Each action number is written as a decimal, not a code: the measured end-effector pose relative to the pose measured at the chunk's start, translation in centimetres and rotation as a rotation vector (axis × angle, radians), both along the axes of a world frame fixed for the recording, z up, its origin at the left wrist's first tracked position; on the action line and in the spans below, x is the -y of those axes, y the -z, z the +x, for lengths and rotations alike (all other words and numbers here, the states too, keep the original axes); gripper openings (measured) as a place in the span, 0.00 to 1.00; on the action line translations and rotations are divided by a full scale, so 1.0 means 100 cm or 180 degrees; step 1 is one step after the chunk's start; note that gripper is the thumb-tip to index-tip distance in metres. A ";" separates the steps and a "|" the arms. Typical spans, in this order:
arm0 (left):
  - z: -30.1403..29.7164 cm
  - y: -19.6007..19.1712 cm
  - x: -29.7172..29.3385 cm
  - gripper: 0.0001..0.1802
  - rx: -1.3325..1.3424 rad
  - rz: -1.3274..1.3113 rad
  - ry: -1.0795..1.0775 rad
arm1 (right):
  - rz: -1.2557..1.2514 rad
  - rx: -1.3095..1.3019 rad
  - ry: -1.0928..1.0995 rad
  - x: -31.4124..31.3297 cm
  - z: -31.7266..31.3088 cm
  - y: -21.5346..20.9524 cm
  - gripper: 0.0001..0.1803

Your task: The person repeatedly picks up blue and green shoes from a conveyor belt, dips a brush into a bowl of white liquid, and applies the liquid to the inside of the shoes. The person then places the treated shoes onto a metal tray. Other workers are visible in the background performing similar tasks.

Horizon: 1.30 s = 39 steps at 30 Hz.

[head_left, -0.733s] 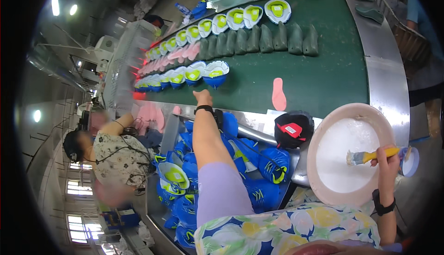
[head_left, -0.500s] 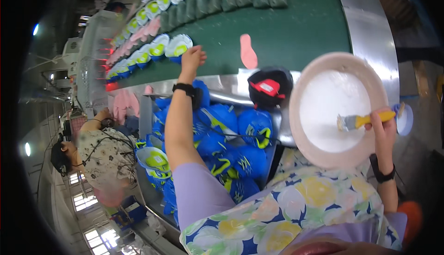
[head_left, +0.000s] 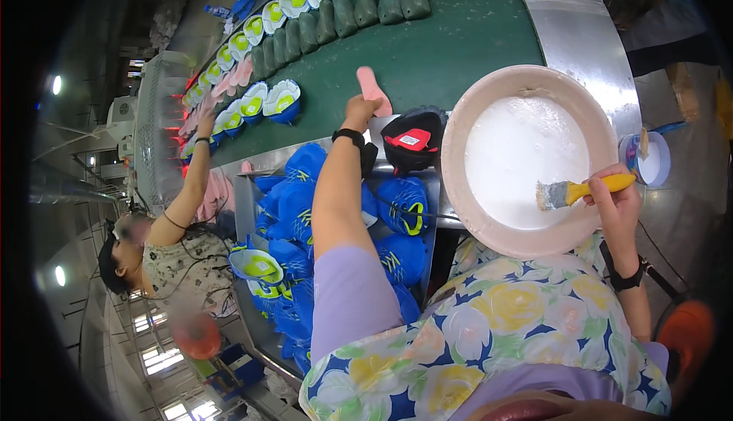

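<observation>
My left hand point(head_left: 363, 111) reaches over the near edge of the green work surface, its fingers curled at the edge of a pink insole point(head_left: 372, 89); part of the insole is hidden behind the hand. In my right hand point(head_left: 615, 192) is a yellow-handled paintbrush point(head_left: 586, 190), its bristles over the white liquid in a large beige basin point(head_left: 456, 135). Between that basin and my left hand sits a black and red shoe upper point(head_left: 413, 140). To the left of my left hand, a blue and white shoe upper point(head_left: 283, 103) stands at the end of a row.
Blue shoe uppers point(head_left: 294, 207) fill a metal bin below my left arm. Dark shoe lasts point(head_left: 366, 5) line the green surface point(head_left: 458, 39). A small tub point(head_left: 649, 159) stands right of the basin. At the left, another person's arm point(head_left: 195, 184) reaches over the surface.
My left hand has moved right, from beside the end shoe upper to the pink insole. The brush stays over the basin. The other person's arm has risen to the rows. The view has shifted.
</observation>
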<state>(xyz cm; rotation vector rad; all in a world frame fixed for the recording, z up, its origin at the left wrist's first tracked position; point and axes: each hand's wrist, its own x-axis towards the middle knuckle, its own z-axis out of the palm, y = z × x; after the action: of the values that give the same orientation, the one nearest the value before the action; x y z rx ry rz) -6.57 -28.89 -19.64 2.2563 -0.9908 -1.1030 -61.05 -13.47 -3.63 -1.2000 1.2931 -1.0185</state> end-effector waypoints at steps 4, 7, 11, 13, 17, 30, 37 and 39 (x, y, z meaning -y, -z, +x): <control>-0.001 -0.048 -0.012 0.14 0.0033 -0.0909 0.0189 | 0.0044 0.0051 -0.0012 0.004 -0.004 0.006 0.06; 0.004 -0.089 -0.034 0.14 0.0955 -0.0940 0.0083 | 0.0045 -0.0144 0.0005 0.001 -0.005 0.012 0.05; 0.054 -0.103 -0.056 0.15 -0.1022 -0.0929 -0.1025 | -0.0161 -0.0022 0.0056 0.000 -0.003 0.030 0.04; 0.085 -0.115 -0.070 0.15 -0.1190 -0.1185 -0.1543 | -0.0150 -0.0047 0.0054 -0.001 -0.002 0.032 0.04; 0.180 -0.133 -0.121 0.17 -0.0654 -0.2115 -0.1582 | -0.0004 -0.0039 -0.0076 0.002 -0.002 0.028 0.06; -0.029 -0.117 -0.069 0.41 0.0621 0.0228 0.1505 | 0.0256 -0.0221 -0.0308 0.003 0.021 -0.001 0.05; -0.075 -0.102 -0.078 0.32 -0.0808 0.0822 0.0567 | 0.0336 -0.0059 -0.0190 -0.001 0.016 0.006 0.05; -0.059 -0.083 -0.082 0.27 -0.1021 0.0565 0.0436 | 0.0263 -0.0049 -0.0230 -0.001 0.018 0.004 0.05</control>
<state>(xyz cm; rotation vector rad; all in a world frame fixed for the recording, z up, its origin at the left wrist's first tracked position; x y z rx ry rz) -12.51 -20.69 -11.32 2.0745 -0.9548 -1.6096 -59.26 -13.38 -4.04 -1.1850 1.2824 -0.8971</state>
